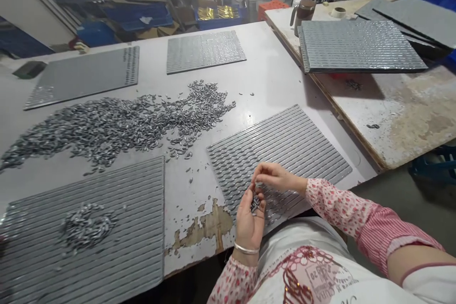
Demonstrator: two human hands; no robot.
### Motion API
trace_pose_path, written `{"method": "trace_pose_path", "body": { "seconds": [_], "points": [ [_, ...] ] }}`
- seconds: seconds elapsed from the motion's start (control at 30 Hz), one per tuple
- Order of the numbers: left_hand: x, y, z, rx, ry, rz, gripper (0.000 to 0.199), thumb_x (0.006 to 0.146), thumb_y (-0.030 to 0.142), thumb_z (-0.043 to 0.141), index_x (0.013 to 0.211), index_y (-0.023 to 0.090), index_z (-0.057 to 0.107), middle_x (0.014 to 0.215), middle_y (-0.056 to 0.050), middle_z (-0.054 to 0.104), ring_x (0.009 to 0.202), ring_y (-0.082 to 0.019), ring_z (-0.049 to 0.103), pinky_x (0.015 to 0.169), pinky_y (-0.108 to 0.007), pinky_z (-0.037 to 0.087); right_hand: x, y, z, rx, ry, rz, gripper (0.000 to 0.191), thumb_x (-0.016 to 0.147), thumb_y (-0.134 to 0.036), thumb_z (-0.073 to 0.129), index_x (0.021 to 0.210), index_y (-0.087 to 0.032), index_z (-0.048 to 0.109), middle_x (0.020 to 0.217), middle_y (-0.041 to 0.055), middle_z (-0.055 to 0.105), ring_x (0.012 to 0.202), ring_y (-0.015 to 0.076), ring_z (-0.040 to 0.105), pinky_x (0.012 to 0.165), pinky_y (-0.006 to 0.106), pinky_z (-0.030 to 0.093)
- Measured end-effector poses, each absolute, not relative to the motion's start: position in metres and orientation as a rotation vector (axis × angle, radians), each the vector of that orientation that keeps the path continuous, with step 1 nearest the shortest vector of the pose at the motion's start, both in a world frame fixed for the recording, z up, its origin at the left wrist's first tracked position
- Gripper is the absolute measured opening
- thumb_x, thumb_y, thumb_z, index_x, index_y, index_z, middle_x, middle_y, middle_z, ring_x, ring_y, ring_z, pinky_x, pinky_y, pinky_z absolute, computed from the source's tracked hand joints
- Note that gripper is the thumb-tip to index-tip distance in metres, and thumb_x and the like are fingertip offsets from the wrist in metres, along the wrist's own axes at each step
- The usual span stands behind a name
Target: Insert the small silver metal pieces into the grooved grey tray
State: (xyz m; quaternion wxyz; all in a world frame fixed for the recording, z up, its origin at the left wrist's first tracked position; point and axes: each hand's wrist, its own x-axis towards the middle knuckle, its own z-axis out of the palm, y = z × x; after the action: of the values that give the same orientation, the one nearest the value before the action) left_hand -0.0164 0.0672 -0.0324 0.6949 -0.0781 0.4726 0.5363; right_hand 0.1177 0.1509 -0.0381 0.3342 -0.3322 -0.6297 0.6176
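My left hand [251, 221], with a bangle at its wrist, is cupped palm up around several small silver-grey oval pieces [255, 203]. Above its fingertips, my right hand [272, 175] is pinched; whatever lies between its fingertips is too small to make out. Both hands are over the near left part of a grey ridged board [302, 142]. Rows of the oval pieces sit in the grooves on the board's left side, while the grooves farther right show only ridges.
A long heap of loose pieces [117, 123] spreads across the table. Another ridged board [142, 228] at the left bears a small pile. Two boards lie at the back. On the right-hand table are stacked boards [359, 47], a mug [304, 13] and a tape roll [338, 12].
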Motion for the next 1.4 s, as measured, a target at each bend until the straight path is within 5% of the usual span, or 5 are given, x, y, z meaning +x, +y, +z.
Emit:
{"method": "trace_pose_path", "body": {
  "seconds": [0.3,0.53,0.8,1.13,1.4],
  "points": [
    [-0.047,0.089,-0.027,-0.258,1.012,1.216,0.016,0.088,0.012,0.045,0.081,0.013,0.059,0.076,-0.003,0.060,0.055,-0.005,0.054,0.044,-0.013,0.044,0.105,0.252,-0.063,-1.238,-1.971,1.088,0.009,0.080,-0.014,0.053,0.081,-0.015,0.062,0.072,-0.0007,0.060,0.067,0.0103,0.052,0.065,0.022,0.038],
    [-0.052,0.098,-0.032,-0.258,1.068,1.224,0.020,0.087,0.007,0.045,0.094,0.011,0.063,0.093,-0.011,0.066,0.075,-0.011,0.064,0.065,-0.021,0.056,0.097,0.279,-0.072,-1.351,-2.349,0.788,0.009,0.079,-0.012,0.057,0.077,-0.016,0.065,0.070,0.0010,0.062,0.067,0.0123,0.052,0.064,0.022,0.036],
    [-0.050,0.099,-0.041,-0.292,1.061,1.179,0.012,0.085,0.012,0.051,0.083,0.012,0.063,0.076,-0.005,0.063,0.056,-0.007,0.058,0.047,-0.016,0.050,0.098,0.277,-0.081,-1.389,-2.457,0.587,0.010,0.079,-0.012,0.054,0.076,-0.016,0.063,0.076,0.0043,0.062,0.076,0.0159,0.052,0.073,0.026,0.037],
    [-0.051,0.101,-0.038,-0.227,1.013,1.235,0.021,0.086,0.010,0.048,0.095,0.013,0.067,0.106,-0.011,0.066,0.095,-0.018,0.064,0.080,-0.030,0.056,0.094,0.249,-0.059,-1.191,-2.230,0.910,0.009,0.083,-0.021,0.057,0.077,-0.015,0.061,0.071,0.0011,0.058,0.068,0.0127,0.050,0.065,0.024,0.040],
    [-0.049,0.107,-0.051,-0.139,1.015,1.275,0.026,0.083,0.011,0.052,0.101,0.018,0.068,0.119,-0.008,0.061,0.102,-0.016,0.059,0.072,-0.021,0.054,0.080,0.184,-0.034,-0.722,-2.452,0.951,0.011,0.085,-0.028,0.059,0.086,-0.019,0.065,0.094,0.0072,0.060,0.092,0.0184,0.049,0.085,0.034,0.042]
  ]
}}
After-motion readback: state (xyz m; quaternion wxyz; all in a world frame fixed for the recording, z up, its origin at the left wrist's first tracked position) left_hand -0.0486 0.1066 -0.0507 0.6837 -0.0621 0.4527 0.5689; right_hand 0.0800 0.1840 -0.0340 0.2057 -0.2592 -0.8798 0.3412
